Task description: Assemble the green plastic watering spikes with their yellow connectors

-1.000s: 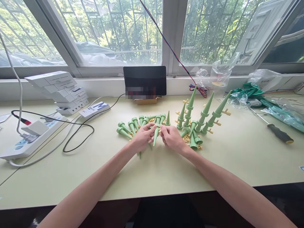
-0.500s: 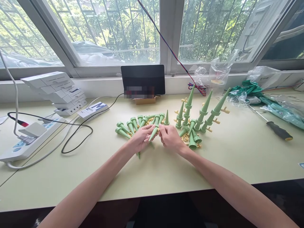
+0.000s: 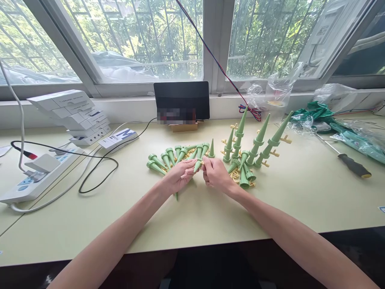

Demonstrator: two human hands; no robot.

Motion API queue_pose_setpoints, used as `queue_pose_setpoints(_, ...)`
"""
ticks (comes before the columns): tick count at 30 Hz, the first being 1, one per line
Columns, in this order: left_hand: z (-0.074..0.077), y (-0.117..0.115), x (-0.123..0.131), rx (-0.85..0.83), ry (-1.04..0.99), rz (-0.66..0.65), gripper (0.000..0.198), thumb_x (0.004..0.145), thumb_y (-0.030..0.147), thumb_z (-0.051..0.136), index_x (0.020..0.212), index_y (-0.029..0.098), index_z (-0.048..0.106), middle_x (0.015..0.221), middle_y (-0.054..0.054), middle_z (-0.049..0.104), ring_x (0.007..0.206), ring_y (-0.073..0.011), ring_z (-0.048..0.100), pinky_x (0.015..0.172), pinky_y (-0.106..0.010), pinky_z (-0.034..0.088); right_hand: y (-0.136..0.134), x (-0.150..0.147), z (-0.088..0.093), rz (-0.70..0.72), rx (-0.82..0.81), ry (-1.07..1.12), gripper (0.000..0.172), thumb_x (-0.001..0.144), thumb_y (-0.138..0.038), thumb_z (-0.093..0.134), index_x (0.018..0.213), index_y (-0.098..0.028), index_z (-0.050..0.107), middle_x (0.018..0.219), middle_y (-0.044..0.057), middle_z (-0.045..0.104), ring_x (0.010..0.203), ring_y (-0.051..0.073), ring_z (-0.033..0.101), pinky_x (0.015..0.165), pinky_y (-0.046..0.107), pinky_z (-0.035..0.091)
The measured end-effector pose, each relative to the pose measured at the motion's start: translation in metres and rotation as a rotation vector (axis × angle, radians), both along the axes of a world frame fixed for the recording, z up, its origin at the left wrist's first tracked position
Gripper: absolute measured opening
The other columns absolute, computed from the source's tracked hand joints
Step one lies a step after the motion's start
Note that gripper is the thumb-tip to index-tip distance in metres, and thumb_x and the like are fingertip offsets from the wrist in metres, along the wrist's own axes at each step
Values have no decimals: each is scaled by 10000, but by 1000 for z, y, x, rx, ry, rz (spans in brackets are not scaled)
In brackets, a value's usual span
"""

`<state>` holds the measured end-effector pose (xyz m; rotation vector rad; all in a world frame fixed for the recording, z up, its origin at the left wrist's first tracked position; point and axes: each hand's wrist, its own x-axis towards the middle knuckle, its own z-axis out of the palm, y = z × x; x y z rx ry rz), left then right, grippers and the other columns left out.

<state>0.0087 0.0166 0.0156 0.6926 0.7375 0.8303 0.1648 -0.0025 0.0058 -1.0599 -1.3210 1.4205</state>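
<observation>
My left hand (image 3: 181, 175) is closed around a green plastic plant watering spike (image 3: 197, 165), its tip pointing down toward me. My right hand (image 3: 217, 173) pinches the small yellow valve (image 3: 202, 163) at the spike's side; the fingertips partly hide it. Behind my hands, several loose green spikes (image 3: 156, 161) lie fanned out, with one small spike (image 3: 212, 148) upright among them. To the right stand stacks of spikes (image 3: 261, 138) nested together with yellow valves sticking out. More spikes (image 3: 244, 181) and loose yellow valves (image 3: 235, 176) lie in front of these.
A black tablet (image 3: 181, 98) leans near the window. At left are stacked white boxes (image 3: 69, 114), a flat box (image 3: 118, 139), a power strip (image 3: 39, 176) and looping cables (image 3: 99, 159). At right lie a screwdriver (image 3: 353, 165) and green items in plastic wrap (image 3: 357, 140).
The spike in my hands has turned slightly, its tip now shorter in view. My left fingers have shifted along it a little; the right hand stays at the valve.
</observation>
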Motion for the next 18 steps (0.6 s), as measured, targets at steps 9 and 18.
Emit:
queue_pose_setpoints(9, 0, -2, 2, 76, 86, 3, 172, 842, 199, 687, 741, 117, 574, 506, 66, 367, 372, 6, 254, 313, -70, 269, 0, -1, 3, 24, -132, 139, 432, 928, -470, 504, 626, -230, 308, 459, -101, 230, 342, 50, 234, 309, 178, 194)
queue_pose_setpoints(18, 1, -7, 8, 193, 276, 76, 309, 754, 374, 778, 786, 130, 590, 448, 60, 460, 340, 6, 290, 319, -96, 240, 0, -2, 8, 15, -330, 218, 393, 959, -345, 447, 622, -222, 287, 478, -109, 225, 360, 33, 185, 309, 146, 176)
